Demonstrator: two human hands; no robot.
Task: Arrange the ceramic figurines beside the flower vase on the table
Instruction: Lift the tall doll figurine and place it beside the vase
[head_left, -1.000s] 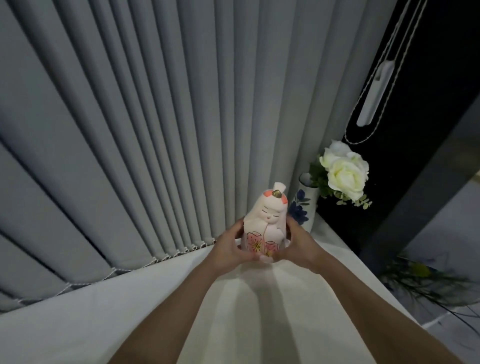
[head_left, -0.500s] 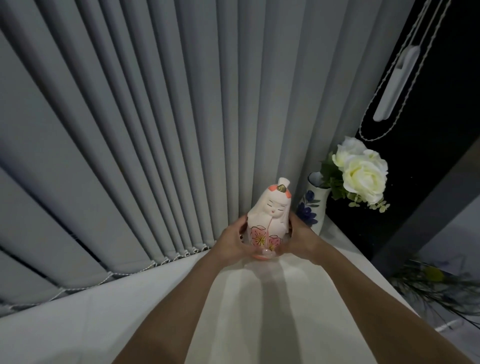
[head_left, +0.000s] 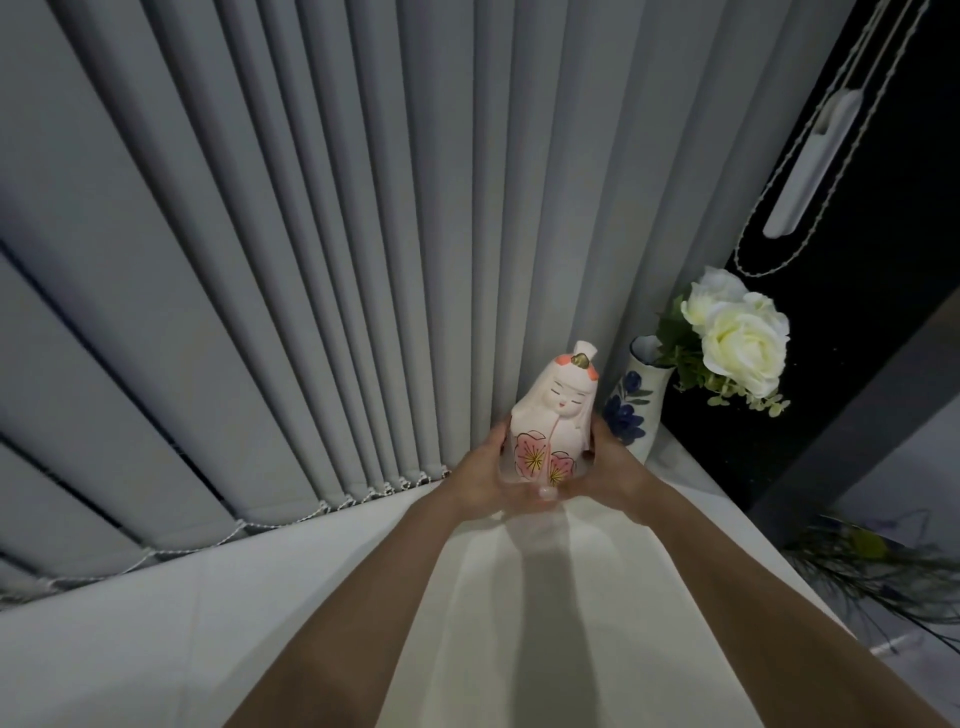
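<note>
**A:** While the blinds on the left are just backdrop, what's changed can be seen in the middle: compared with a second ago, the figurine has been carried further back and closer to the vase, and it's been turned a little so the face is angled more toward the vase. It's gripped low on its base, with the left hand wrapped on one side and the right hand on the other.

**B:** So placement is probably almost done?

**A:** That's how it'd be judged. Whether the base is already touching the worktop can't be told, since the bottom edge is covered by thumbs. Only one figurine is seen, so any others would be out of view.

**B:** Anything in the way?

**A:** Moving right: the vase is just beside the right hand, nearly touching the knuckles, so it could be knocked when the hands are pulled away. The white roses are leaned out to the right, away from the figurine. A blind cord is hung behind them, and some dried stems are lying off the far right edge, well apart.
</note>
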